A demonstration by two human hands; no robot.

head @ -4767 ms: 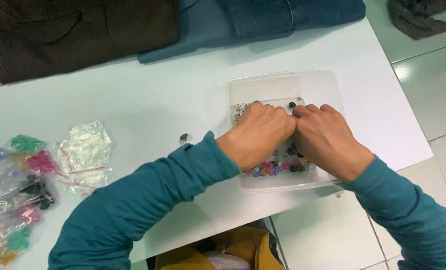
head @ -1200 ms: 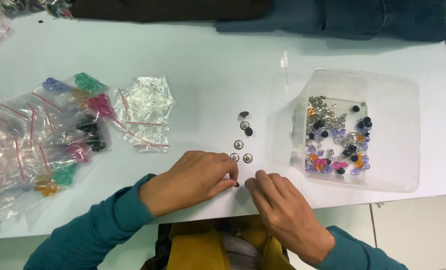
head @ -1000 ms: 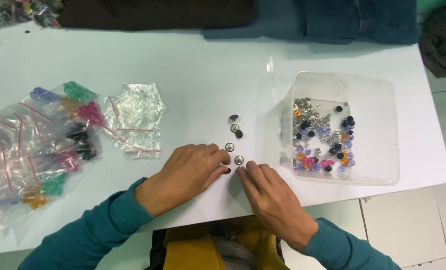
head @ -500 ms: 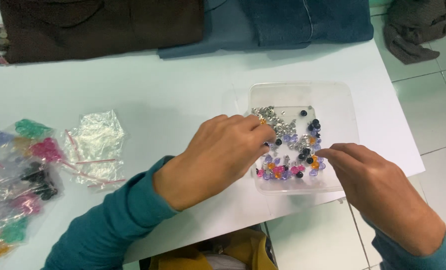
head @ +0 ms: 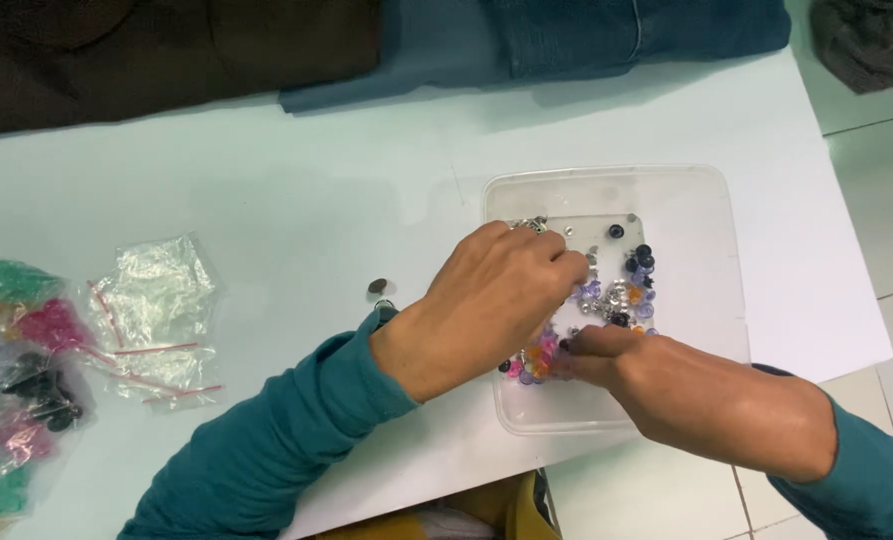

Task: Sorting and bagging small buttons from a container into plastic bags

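Observation:
A clear plastic tray (head: pixel 701 235) sits on the white table (head: pixel 266 190) and holds a pile of small snap buttons (head: pixel 628 288) in silver, black, purple, pink and orange. My left hand (head: pixel 486 305) reaches into the tray from the left, its fingertips down among the silver pieces. My right hand (head: pixel 666 385) comes in from the lower right, fingers pinched together at the coloured buttons by the tray's near side. Whether either hand holds a button is hidden. A dark button (head: pixel 377 286) lies on the table left of my left wrist.
Small clear bags (head: pixel 156 320) lie at the left, some with coloured buttons (head: pixel 26 330) inside. Dark brown cloth (head: pixel 166 50) and blue denim (head: pixel 586 35) lie along the far edge. The table's right edge drops to a tiled floor (head: pixel 876 180).
Both hands went from the loose buttons on the table into the tray. In the last half second my right hand moved left, from the tray's right side into the coloured pile.

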